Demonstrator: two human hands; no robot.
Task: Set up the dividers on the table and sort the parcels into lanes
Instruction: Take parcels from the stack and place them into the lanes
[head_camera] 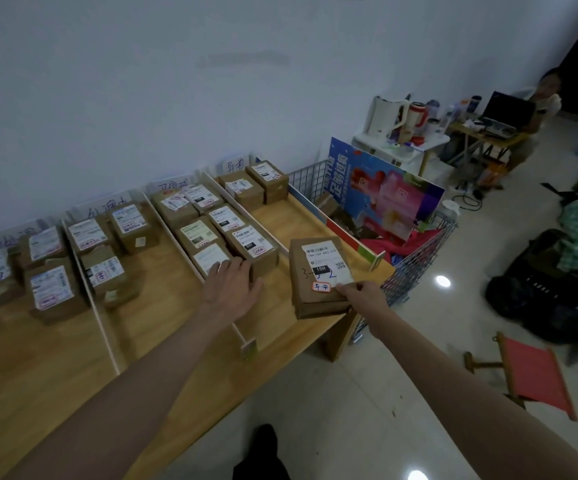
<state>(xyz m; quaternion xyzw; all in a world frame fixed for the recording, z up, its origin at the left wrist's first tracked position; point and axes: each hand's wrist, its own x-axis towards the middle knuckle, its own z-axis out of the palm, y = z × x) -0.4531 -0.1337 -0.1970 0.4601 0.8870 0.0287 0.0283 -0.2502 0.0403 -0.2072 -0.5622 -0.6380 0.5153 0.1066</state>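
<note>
A wooden table (163, 317) is split into lanes by thin white dividers (102, 320) with handwritten signs along the wall. Brown cardboard parcels (211, 223) with white labels lie in each lane. My right hand (360, 296) grips the near edge of a labelled brown parcel (318, 275), holding it above the rightmost lane near the table's front corner. My left hand (234, 287) lies flat with straight fingers on the nearest parcel (211, 259) of the neighbouring lane. Two stacked parcels (256, 185) sit at the far end of the rightmost lane.
A wire cart (415, 265) with a colourful board and red cloth stands right of the table. A red folding stool (537, 375) and dark bags (544, 289) are on the tiled floor. A person sits at a desk with a laptop (509, 109) far right.
</note>
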